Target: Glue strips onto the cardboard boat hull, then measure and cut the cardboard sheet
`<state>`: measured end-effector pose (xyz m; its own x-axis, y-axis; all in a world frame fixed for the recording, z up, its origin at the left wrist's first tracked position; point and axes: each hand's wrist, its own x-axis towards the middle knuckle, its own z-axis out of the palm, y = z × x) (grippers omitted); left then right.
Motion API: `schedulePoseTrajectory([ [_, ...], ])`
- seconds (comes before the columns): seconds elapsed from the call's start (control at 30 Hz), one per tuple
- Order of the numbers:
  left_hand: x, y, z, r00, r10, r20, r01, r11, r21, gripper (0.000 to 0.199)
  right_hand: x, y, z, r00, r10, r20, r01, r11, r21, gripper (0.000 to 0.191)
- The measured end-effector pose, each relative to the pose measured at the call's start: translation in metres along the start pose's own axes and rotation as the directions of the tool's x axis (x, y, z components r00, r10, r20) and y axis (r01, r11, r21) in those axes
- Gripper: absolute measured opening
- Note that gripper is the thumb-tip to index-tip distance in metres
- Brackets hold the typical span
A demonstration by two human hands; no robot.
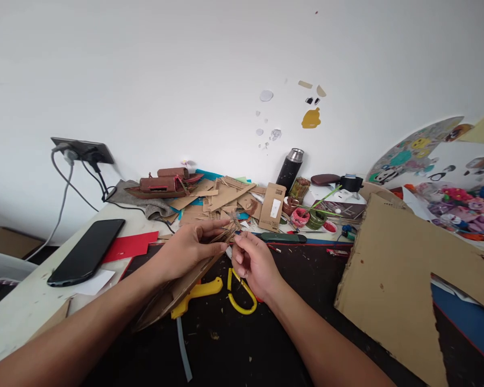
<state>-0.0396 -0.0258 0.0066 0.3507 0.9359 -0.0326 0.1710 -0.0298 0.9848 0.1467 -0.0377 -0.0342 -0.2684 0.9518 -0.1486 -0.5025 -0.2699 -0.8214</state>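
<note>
My left hand (187, 250) is closed around a long, pointed cardboard boat hull (159, 307), which slants from lower left up toward the middle. My right hand (256, 263) is at the hull's far tip, thumb and fingers pinched together. Whatever is between those fingers is too small to make out. Under the hull lies a yellow glue gun (199, 294) with a pale glue stick (183, 349) poking out toward me. Beside it, partly below my right hand, is a yellow looped handle (244, 309).
Behind my hands are a cardboard scrap pile (226, 196), a brown model boat (163, 184), a black flask (290, 169) and open paint jars (300, 216). A phone (86, 252) and red paper (131, 245) lie left. A large cardboard sheet (387, 279) covers the right side.
</note>
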Motion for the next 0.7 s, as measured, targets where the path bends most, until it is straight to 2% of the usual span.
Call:
schedulePoseTrajectory([
  [0.7,0.0018,-0.0059,-0.0034,1.000,0.012,-0.008,-0.012,0.999,0.034,0.067,-0.0015,-0.0025,0.0021,0.999,0.035,0.013,-0.035,0.999,-0.006,0.039],
])
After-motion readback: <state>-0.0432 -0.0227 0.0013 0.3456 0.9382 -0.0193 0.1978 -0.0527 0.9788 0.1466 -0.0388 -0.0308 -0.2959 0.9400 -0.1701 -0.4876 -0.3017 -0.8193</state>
